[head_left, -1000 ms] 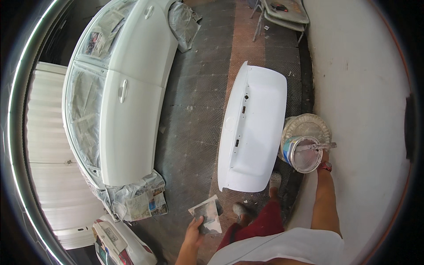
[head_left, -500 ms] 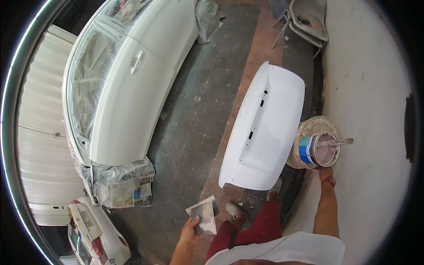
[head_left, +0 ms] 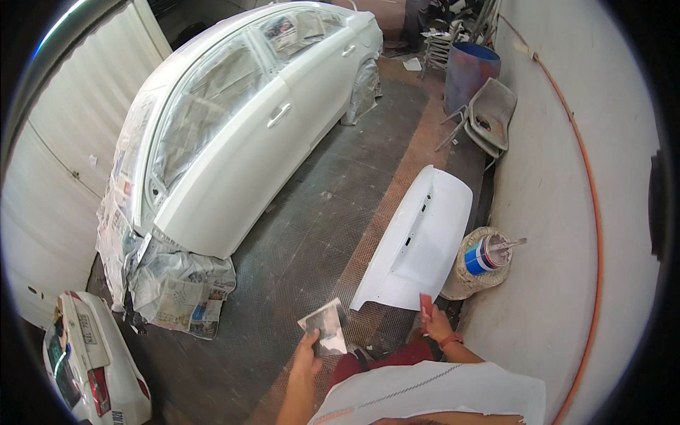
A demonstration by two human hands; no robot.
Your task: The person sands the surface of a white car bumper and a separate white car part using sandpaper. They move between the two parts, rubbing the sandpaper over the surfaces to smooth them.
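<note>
My left hand point(head_left: 307, 354) grips a thin, shiny flat plate point(head_left: 331, 338) by its edge, thumb on top, low in the middle of the view. My right hand point(head_left: 438, 326) is closed on a small flat red spreader point(head_left: 426, 305), held upright just at the near edge of a white car trunk lid point(head_left: 432, 230). The lid lies outer side up, with small dark slots along a ridge. Right of it, an open blue-and-white paint can point(head_left: 477, 259) with a flat stick point(head_left: 508, 244) across its mouth rests on a round cream stand point(head_left: 464, 282).
A white car point(head_left: 262, 152), its windows and wheels masked with newspaper and plastic, fills the left. A toy-like white car rear point(head_left: 92, 354) shows at lower left. Stacked grey chairs point(head_left: 490, 117) and a blue drum point(head_left: 471, 71) stand far right. An orange hose point(head_left: 593, 198) hangs on the wall.
My right hand has come back from beside the paint can toward my body, and the red spreader now shows in it. My left hand still holds the plate. The view has tilted up.
</note>
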